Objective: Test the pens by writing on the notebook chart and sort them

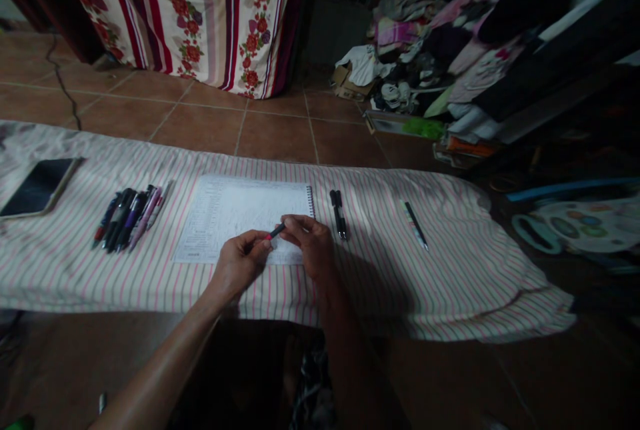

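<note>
Between my two hands is a slim dark pen (277, 231) with a pink-red part near its left end. My left hand (243, 257) pinches the pink-red end, while the fingers of my right hand (311, 238) close on the dark end. Both hands are over the near right part of a spiral notebook (250, 203), its page covered with faint writing and its coil on the right. Just right of the notebook lie black pens (339, 215), side by side. Farther right is a single slim pen or pencil (417, 225). A group of several pens (127, 217) lies left of the notebook.
A striped cloth (465, 270) covers the low table. At its left end lies a phone (39, 187). Beyond are floor tiles (200, 120), a floral curtain (220, 17) and a heap of clothes (400, 37). A light-coloured plastic item (575, 223) stands at the right.
</note>
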A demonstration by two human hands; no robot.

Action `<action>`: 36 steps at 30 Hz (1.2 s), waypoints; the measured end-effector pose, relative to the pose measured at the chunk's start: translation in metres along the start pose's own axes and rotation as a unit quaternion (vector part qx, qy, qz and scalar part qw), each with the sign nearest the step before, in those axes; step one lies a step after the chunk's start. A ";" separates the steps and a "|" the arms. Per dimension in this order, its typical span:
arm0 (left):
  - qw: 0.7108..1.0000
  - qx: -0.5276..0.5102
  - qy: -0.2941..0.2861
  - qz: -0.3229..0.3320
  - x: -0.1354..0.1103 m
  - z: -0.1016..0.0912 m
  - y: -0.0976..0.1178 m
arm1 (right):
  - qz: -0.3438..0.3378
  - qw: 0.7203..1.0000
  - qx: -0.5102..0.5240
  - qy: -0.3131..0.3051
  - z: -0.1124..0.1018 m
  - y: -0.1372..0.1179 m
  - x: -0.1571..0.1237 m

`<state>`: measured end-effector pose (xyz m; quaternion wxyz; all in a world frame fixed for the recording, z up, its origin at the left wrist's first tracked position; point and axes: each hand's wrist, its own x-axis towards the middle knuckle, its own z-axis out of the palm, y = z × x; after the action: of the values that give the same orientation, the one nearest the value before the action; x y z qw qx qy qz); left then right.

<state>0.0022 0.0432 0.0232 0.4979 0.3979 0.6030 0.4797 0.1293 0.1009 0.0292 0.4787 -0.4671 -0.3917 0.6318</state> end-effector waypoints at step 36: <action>0.989 0.130 0.035 0.065 -0.001 -0.004 0.001 | -0.039 0.998 -0.035 0.032 0.004 0.002 -0.002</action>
<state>-0.0018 0.0417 0.0242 0.3880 0.4805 0.6503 0.4424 0.1250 0.0981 0.0289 0.4989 -0.4878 -0.4157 0.5833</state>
